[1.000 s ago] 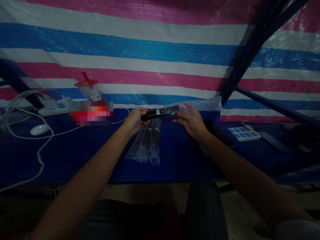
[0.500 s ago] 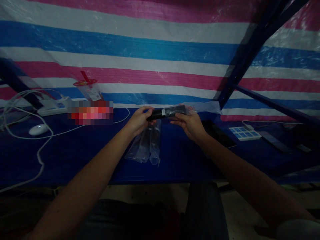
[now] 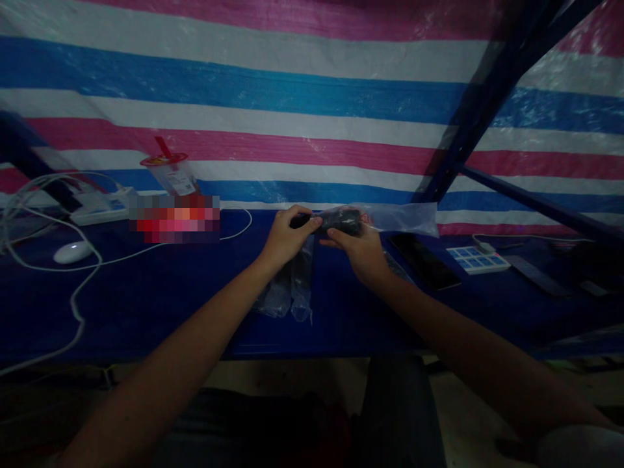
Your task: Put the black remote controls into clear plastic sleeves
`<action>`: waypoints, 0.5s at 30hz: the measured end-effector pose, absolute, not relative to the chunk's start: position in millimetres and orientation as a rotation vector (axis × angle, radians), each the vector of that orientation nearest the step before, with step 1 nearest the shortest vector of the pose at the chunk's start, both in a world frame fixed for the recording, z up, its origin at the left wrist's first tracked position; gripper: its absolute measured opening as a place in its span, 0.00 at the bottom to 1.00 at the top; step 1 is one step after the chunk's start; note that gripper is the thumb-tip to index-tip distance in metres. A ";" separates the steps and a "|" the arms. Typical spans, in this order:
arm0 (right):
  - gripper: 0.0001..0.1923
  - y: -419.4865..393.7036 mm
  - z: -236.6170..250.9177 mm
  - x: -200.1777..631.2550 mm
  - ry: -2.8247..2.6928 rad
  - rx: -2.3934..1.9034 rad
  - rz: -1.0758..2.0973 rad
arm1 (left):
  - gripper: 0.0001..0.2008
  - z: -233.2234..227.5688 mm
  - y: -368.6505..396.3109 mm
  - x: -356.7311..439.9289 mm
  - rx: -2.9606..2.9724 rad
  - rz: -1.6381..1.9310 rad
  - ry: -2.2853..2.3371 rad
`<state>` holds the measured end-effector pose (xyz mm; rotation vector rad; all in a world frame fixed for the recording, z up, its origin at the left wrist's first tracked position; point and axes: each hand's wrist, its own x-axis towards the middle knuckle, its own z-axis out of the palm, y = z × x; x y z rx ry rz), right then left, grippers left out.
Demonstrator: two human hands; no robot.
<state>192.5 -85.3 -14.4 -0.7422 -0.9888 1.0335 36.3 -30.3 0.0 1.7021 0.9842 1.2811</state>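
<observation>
A black, rod-like item lies level above the table, partly inside a clear plastic sleeve. Its exact kind is too dark to tell. My left hand is closed round the bare left end, thumb along the front. Closed on the sleeved part, my right hand grips through the plastic, and the loose sleeve trails off to the right. Below my left hand, similar dark items in clear plastic bags rest on the blue table, partly hidden by that hand and forearm.
At left are a white mouse, looping white cables, a power strip and a lidded cup with a red straw. A black tablet-like slab and a blue-and-white card lie at right. Striped sheeting hangs behind.
My left hand has slid right along the black item, closer to my right hand. More of the item is now within the sleeve, and less of its bare end shows.
</observation>
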 end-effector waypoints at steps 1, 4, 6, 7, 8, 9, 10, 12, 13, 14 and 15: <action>0.25 -85.9 -14.5 192.1 -0.992 -0.735 1.033 | 0.09 -0.6 -29.4 35.9 1.704 1.282 0.968; 0.25 -86.4 -14.4 192.7 -1.000 -0.718 1.051 | 0.11 -3.1 -26.2 34.3 1.653 1.304 0.933; 0.24 -86.1 -13.7 193.8 -1.005 -0.713 1.074 | 0.11 -4.8 -24.3 33.0 1.601 1.325 0.928; 0.23 -85.8 -13.2 194.4 -1.005 -0.710 1.082 | 0.11 -5.5 -23.5 32.4 1.581 1.334 0.930; 0.22 -85.6 -12.7 194.9 -1.005 -0.705 1.089 | 0.12 -5.9 -22.8 31.8 1.566 1.341 0.931; 0.21 -85.4 -12.2 195.3 -1.004 -0.698 1.093 | 0.12 -6.2 -22.2 31.4 1.557 1.350 0.935; 0.20 -85.2 -11.8 195.6 -1.001 -0.690 1.093 | 0.11 -6.3 -21.7 31.0 1.557 1.363 0.936; 0.19 -84.7 -11.5 195.8 -0.993 -0.674 1.086 | 0.10 -5.8 -21.1 30.8 1.567 1.392 0.934; 0.19 -84.5 -11.6 195.6 -0.992 -0.669 1.085 | 0.09 -5.3 -21.1 31.0 1.570 1.403 0.932; 0.19 -84.4 -11.7 195.3 -0.994 -0.669 1.081 | 0.08 -4.7 -21.5 31.3 1.573 1.408 0.936; 0.20 -84.4 -12.0 195.0 -1.000 -0.673 1.075 | 0.08 -4.0 -22.1 31.7 1.574 1.410 0.952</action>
